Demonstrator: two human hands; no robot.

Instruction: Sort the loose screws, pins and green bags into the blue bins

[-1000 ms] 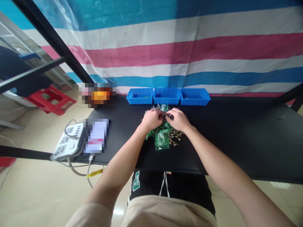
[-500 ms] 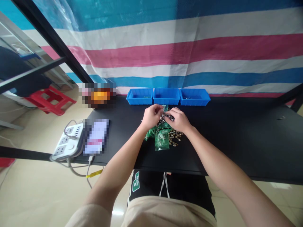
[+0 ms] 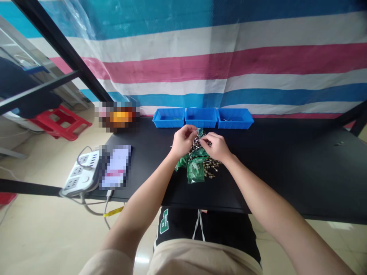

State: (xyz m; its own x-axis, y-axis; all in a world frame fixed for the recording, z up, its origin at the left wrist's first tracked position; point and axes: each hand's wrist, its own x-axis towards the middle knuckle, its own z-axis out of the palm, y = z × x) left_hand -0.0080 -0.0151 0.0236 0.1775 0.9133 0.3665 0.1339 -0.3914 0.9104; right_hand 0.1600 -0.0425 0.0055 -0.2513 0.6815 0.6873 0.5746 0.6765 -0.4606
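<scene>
Left hand [image 3: 184,140] has edged farther, apart from the right hand [image 3: 217,147]; I cannot tell their grips. Left bin [image 3: 168,124] and right bin [image 3: 235,125] hold small bits; near green bag [image 3: 195,173], pale pieces.

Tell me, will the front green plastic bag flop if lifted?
The front green plastic bag would probably flop: its film looks thin and wrinkled. It's likely light, with small pale pieces inside, and might slide on the smooth black tabletop.

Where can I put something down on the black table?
The biggest bare patch of table lies between the right hand and the tiny bits near the right end. A smaller one separates the left hand from the pixelated rectangle. Green packets and metal pieces crowd around the hands; blue bins stand behind.
</scene>
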